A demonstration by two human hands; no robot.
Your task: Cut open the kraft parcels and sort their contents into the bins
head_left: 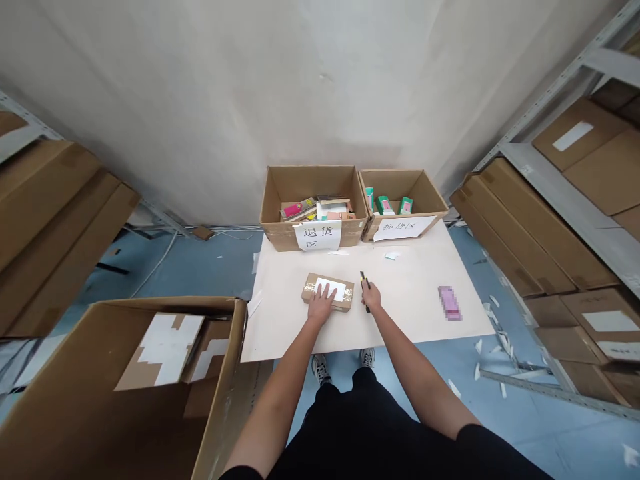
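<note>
A small taped cardboard box [311, 283] with a white label lies on the white tabletop [405, 293]. My left hand [321, 304] rests flat on top of it, fingers spread over the label. Just right of the box, my right hand [371, 296] is closed around a black and yellow utility knife [363, 276], which points away from me. Whether its blade is out is too small to tell. The knife and the box are apart.
Two open cartons stand at the table's back: the left one [280, 238] holds mixed packages, the right one [435, 222] green boxes. A blurred pink item [451, 303] lies at right. A large open carton [235, 333] with parcels stands at left. Shelves [530, 167] flank the table.
</note>
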